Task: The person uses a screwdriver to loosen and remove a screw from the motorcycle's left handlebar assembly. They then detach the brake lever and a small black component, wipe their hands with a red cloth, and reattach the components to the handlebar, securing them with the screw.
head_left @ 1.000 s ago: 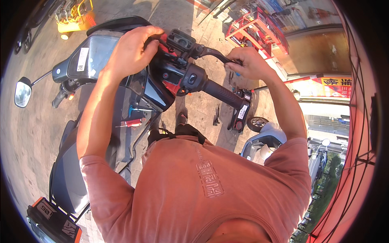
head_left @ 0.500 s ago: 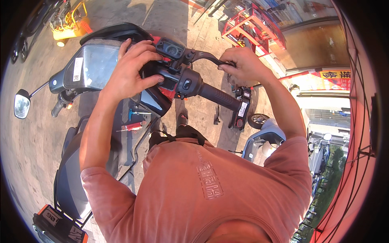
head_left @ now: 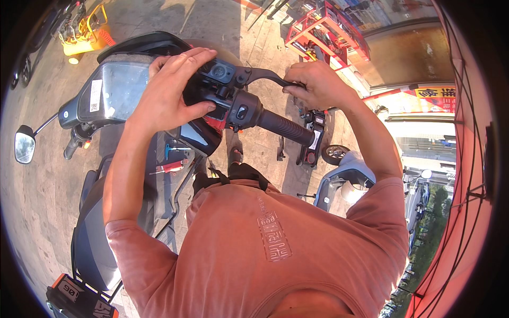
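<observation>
My right hand (head_left: 316, 87) has its fingers and thumb closed on the outer end of the black brake lever (head_left: 268, 74). The lever stands apart from the ribbed rubber grip (head_left: 286, 127) of an electric scooter. My left hand (head_left: 169, 87) is wrapped round the handlebar housing (head_left: 207, 95), fingers over its far side and thumb near the switches. Right beside those fingers sits the dark brake fluid reservoir (head_left: 221, 72) with a round window. Left of my hand lies the scooter's dashboard screen (head_left: 123, 87) with a white sticker. The left fingertips are partly hidden.
A mirror (head_left: 24, 144) sticks out at the left. On the footboard lie a red-handled tool (head_left: 172, 167) and a blue T-handle tool (head_left: 172, 150). A yellow air compressor (head_left: 87, 41) and a red tool cart (head_left: 328, 34) stand farther off. A second scooter (head_left: 339, 180) is at the right.
The left fingers have slid along the housing toward the reservoir and drawn closer together. The right hand keeps its hold on the lever. The whole view has shifted slightly.
</observation>
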### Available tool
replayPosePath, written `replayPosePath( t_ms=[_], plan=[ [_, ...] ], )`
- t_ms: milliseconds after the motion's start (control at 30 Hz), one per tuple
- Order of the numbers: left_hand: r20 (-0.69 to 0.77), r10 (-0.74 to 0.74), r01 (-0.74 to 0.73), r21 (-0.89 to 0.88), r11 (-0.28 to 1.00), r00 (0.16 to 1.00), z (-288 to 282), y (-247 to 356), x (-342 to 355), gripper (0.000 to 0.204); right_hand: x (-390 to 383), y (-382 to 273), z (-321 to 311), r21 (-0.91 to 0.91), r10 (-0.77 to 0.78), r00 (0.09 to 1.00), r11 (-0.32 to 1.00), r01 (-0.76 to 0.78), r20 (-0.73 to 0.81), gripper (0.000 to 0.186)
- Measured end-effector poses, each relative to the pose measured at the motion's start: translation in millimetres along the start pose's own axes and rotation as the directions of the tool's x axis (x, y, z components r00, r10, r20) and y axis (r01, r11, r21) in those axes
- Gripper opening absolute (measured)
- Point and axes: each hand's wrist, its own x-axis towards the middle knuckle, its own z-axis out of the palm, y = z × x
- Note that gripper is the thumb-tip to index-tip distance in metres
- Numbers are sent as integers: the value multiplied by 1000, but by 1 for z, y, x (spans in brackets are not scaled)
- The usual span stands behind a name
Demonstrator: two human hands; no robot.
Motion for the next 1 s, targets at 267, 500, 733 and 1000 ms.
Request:
replayPosePath(
  t_ms=[267,500,733,1000],
  plan=[
    [22,-45,47,-110,993,999,3,-5,-1,87,-1,-5,-3,-53,10,1000,999,-10,10,17],
    [36,-50,54,-117,992,998,3,-5,0,87,12,-2,-6,-65,43,988,997,-33,150,19],
    [14,-61,62,-110,992,998,4,-5,1,93,16,8,2,3,13,992,1000,-14,128,19],
    [39,-89,94,-163,982,995,2,-7,0,92,9,19,17,157,21,998,987,-31,63,21]
  ],
)
